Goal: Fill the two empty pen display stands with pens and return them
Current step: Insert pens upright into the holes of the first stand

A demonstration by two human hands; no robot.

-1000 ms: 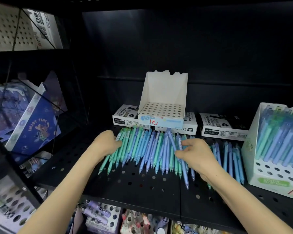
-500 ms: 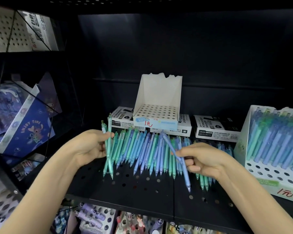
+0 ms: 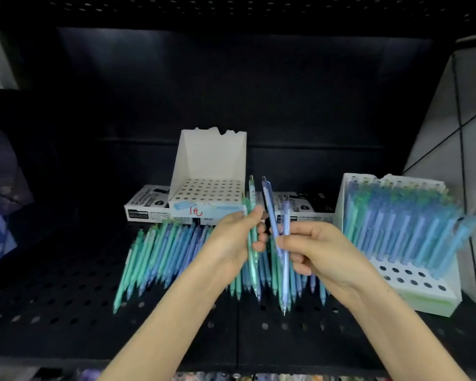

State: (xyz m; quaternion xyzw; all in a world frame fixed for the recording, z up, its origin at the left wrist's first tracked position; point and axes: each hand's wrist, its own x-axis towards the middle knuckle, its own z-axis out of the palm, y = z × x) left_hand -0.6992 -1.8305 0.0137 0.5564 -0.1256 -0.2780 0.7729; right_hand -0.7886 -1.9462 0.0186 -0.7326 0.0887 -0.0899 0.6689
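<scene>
Progress roughly midway: stand (image 3: 418, 291) at shelf (image 3: 66, 312) right edge mostly filled, front holes bare; empty stand (image 3: 212, 158) at back centre, no pens in it yet. Left hand (image 3: 231, 243) fingers curled round green pens (image 3: 252, 188), right hand (image 3: 324, 251) pinching blue pens (image 3: 267, 193), both above loose pens (image 3: 160, 251) spread mid-shelf. Left to do: slotting, returning stands.

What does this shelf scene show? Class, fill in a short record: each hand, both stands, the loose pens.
Left hand: grips green pens, upright
Right hand: pinches blue pens, tips down
Middle stand: white, every hole empty
Right stand: mostly filled, front holes empty
Loose pens: a row lying on the black perforated shelf
</scene>
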